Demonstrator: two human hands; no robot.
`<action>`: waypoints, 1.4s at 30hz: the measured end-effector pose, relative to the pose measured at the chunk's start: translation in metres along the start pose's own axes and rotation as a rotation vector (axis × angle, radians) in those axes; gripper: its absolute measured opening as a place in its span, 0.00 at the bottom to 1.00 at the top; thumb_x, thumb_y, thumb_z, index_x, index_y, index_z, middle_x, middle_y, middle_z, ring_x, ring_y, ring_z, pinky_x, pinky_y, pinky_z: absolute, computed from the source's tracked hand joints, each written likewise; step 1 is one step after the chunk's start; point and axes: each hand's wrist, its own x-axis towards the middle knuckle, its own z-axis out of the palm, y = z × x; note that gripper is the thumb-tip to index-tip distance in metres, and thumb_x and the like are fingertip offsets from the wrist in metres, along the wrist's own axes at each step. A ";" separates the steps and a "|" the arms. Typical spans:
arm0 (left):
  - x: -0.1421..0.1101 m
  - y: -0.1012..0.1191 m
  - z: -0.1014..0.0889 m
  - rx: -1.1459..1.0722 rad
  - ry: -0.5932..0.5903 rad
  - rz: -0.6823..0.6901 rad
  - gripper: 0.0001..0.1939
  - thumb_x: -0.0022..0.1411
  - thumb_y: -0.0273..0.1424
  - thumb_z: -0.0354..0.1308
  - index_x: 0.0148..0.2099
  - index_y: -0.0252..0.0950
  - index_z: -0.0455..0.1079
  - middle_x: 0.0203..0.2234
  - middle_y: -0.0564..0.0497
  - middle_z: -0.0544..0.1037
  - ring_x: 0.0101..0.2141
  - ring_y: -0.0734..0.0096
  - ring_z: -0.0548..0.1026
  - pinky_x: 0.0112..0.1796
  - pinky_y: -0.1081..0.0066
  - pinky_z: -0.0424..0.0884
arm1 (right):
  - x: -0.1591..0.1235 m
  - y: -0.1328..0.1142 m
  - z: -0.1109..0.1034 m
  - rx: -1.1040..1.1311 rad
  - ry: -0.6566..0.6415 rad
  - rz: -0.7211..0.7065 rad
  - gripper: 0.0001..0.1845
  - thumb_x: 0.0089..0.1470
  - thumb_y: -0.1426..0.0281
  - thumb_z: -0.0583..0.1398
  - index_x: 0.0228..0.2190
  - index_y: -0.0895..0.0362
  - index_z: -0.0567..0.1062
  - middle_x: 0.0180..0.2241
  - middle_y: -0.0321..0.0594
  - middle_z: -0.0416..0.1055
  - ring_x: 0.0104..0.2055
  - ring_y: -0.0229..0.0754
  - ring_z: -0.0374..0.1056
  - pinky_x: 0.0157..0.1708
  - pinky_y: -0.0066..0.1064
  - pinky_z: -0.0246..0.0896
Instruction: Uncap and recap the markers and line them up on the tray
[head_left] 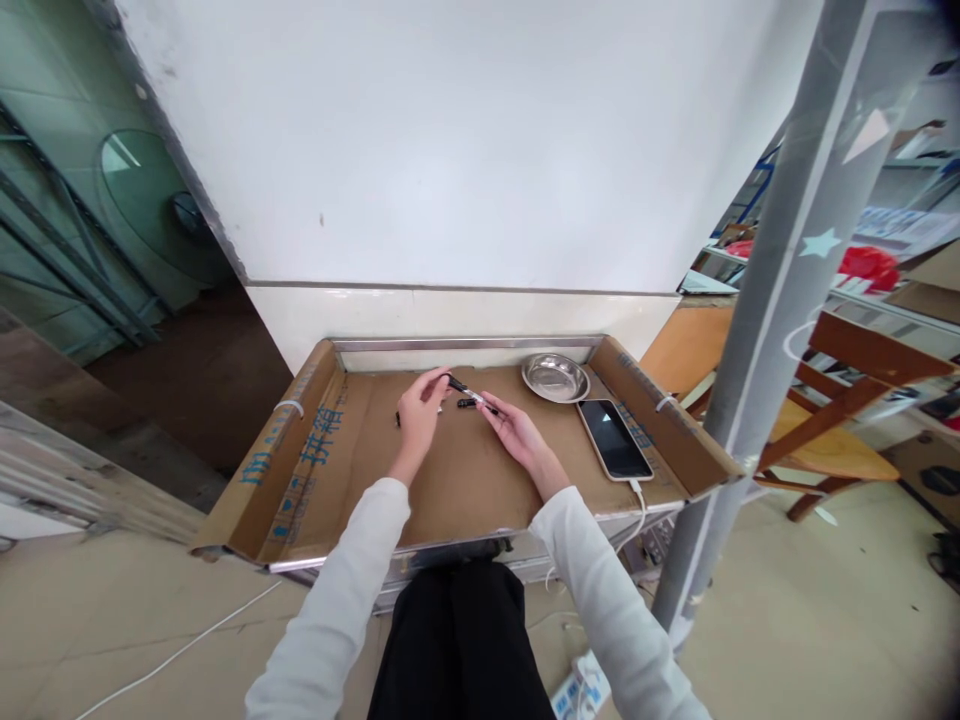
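A slim pen (474, 395) with a black end and a clear-looking middle slants between my two hands above the cardboard. My left hand (421, 405) is closed with its fingertips at the pen's upper black end. Around the lower end, my right hand (516, 428) pinches the pen between thumb and fingers, palm turned up. Just behind the pen, a small black piece (466, 403) lies on the cardboard. Another dark bit (398, 420) shows beside my left hand, mostly hidden by it.
Cardboard (360, 480) with raised side flaps lines the table. A round metal dish (556, 378) stands at the back right, with a phone (615, 440) on a white cable before it. A grey post (780, 300) rises on the right, near a wooden chair (832, 440).
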 end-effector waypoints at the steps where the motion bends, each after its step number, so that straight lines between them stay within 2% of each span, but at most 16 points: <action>1: 0.001 -0.003 -0.004 -0.025 0.011 -0.014 0.19 0.59 0.41 0.53 0.49 0.37 0.69 0.42 0.47 0.76 0.37 0.69 0.77 0.41 0.67 0.74 | 0.000 0.000 0.000 -0.001 0.002 -0.006 0.08 0.50 0.74 0.59 0.34 0.61 0.77 0.42 0.41 0.73 0.47 0.37 0.69 0.54 0.27 0.62; 5: -0.002 -0.015 -0.010 -0.031 0.025 -0.051 0.17 0.58 0.40 0.54 0.46 0.35 0.69 0.40 0.46 0.76 0.36 0.71 0.77 0.41 0.67 0.73 | -0.002 0.000 0.002 -0.039 0.027 -0.048 0.08 0.48 0.73 0.62 0.34 0.61 0.77 0.41 0.42 0.74 0.48 0.40 0.68 0.54 0.31 0.63; 7: -0.005 -0.018 -0.008 0.002 -0.026 -0.066 0.15 0.58 0.38 0.55 0.44 0.34 0.69 0.39 0.46 0.76 0.36 0.70 0.76 0.41 0.67 0.73 | -0.003 -0.001 0.001 -0.072 0.051 -0.089 0.10 0.45 0.74 0.63 0.34 0.60 0.77 0.40 0.41 0.74 0.47 0.40 0.69 0.54 0.33 0.63; 9: -0.008 -0.020 -0.004 0.063 -0.161 -0.053 0.12 0.58 0.35 0.55 0.42 0.34 0.69 0.37 0.47 0.77 0.36 0.69 0.76 0.41 0.66 0.73 | -0.003 -0.002 -0.001 -0.111 0.095 -0.160 0.13 0.43 0.74 0.65 0.35 0.58 0.76 0.39 0.41 0.75 0.46 0.40 0.70 0.54 0.35 0.62; 12: -0.012 -0.020 0.004 0.235 -0.407 0.042 0.07 0.58 0.30 0.53 0.40 0.37 0.70 0.36 0.49 0.77 0.36 0.70 0.75 0.42 0.66 0.71 | -0.003 -0.001 -0.003 -0.222 0.152 -0.304 0.16 0.42 0.70 0.66 0.37 0.56 0.75 0.38 0.39 0.75 0.43 0.40 0.71 0.53 0.38 0.62; 15: -0.015 -0.022 0.011 0.495 -0.499 0.196 0.08 0.58 0.25 0.52 0.39 0.39 0.70 0.35 0.51 0.76 0.38 0.68 0.73 0.44 0.64 0.68 | -0.004 0.001 -0.004 -0.495 0.129 -0.440 0.13 0.45 0.66 0.64 0.35 0.55 0.76 0.37 0.40 0.75 0.42 0.40 0.70 0.51 0.38 0.62; 18: -0.019 -0.025 0.015 0.736 -0.492 0.328 0.08 0.58 0.24 0.52 0.38 0.39 0.70 0.36 0.50 0.76 0.42 0.64 0.70 0.46 0.61 0.65 | -0.007 0.003 -0.003 -0.802 0.031 -0.501 0.09 0.49 0.66 0.60 0.34 0.54 0.76 0.38 0.39 0.74 0.42 0.40 0.69 0.49 0.37 0.62; 20: -0.021 -0.027 0.014 0.825 -0.476 0.368 0.08 0.60 0.25 0.50 0.39 0.38 0.69 0.37 0.47 0.75 0.43 0.63 0.69 0.46 0.61 0.65 | -0.010 0.005 -0.003 -0.975 -0.045 -0.504 0.10 0.51 0.68 0.57 0.37 0.52 0.75 0.40 0.38 0.74 0.43 0.39 0.68 0.49 0.36 0.61; 26: -0.025 -0.031 0.003 0.875 -0.410 0.392 0.09 0.62 0.27 0.48 0.41 0.38 0.68 0.48 0.46 0.69 0.50 0.61 0.63 0.51 0.59 0.60 | -0.011 0.005 -0.007 -1.386 -0.155 -0.555 0.16 0.54 0.73 0.54 0.44 0.50 0.73 0.43 0.38 0.73 0.45 0.40 0.65 0.48 0.36 0.58; 29: -0.025 -0.032 0.001 0.862 -0.423 0.374 0.09 0.61 0.27 0.48 0.43 0.37 0.67 0.44 0.46 0.69 0.48 0.61 0.64 0.50 0.58 0.61 | -0.011 0.004 -0.011 -1.527 -0.123 -0.625 0.17 0.53 0.74 0.56 0.45 0.51 0.71 0.45 0.39 0.71 0.46 0.42 0.63 0.47 0.38 0.56; 31: -0.025 -0.032 0.001 0.848 -0.439 0.384 0.10 0.61 0.27 0.49 0.44 0.38 0.67 0.43 0.47 0.69 0.47 0.61 0.64 0.50 0.59 0.61 | -0.013 0.002 -0.014 -1.603 -0.054 -0.663 0.15 0.53 0.73 0.57 0.44 0.52 0.72 0.44 0.42 0.70 0.46 0.44 0.62 0.47 0.38 0.56; 34: -0.026 -0.031 0.003 0.832 -0.467 0.421 0.11 0.61 0.28 0.49 0.46 0.39 0.66 0.43 0.48 0.68 0.45 0.62 0.64 0.49 0.60 0.61 | -0.018 -0.001 -0.017 -1.700 0.098 -0.659 0.11 0.54 0.70 0.57 0.40 0.55 0.73 0.39 0.44 0.69 0.43 0.45 0.61 0.45 0.37 0.56; 36: -0.025 -0.032 0.006 0.840 -0.478 0.444 0.11 0.62 0.29 0.49 0.47 0.39 0.66 0.42 0.48 0.67 0.44 0.63 0.64 0.49 0.60 0.61 | -0.020 -0.001 -0.018 -1.756 0.154 -0.643 0.09 0.55 0.70 0.55 0.37 0.55 0.74 0.36 0.44 0.68 0.40 0.45 0.60 0.43 0.37 0.56; 38: -0.024 -0.033 0.009 0.864 -0.473 0.463 0.10 0.62 0.29 0.49 0.45 0.38 0.66 0.41 0.48 0.67 0.43 0.64 0.64 0.48 0.61 0.61 | -0.020 -0.001 -0.017 -1.792 0.142 -0.640 0.10 0.56 0.70 0.54 0.36 0.55 0.75 0.35 0.44 0.67 0.39 0.45 0.60 0.43 0.37 0.56; 42: -0.019 -0.034 0.016 0.951 -0.444 0.486 0.07 0.63 0.31 0.49 0.40 0.37 0.67 0.36 0.48 0.68 0.40 0.64 0.65 0.45 0.62 0.62 | -0.015 0.001 -0.013 -1.770 0.031 -0.650 0.11 0.57 0.71 0.52 0.37 0.53 0.74 0.35 0.42 0.68 0.39 0.44 0.61 0.42 0.35 0.56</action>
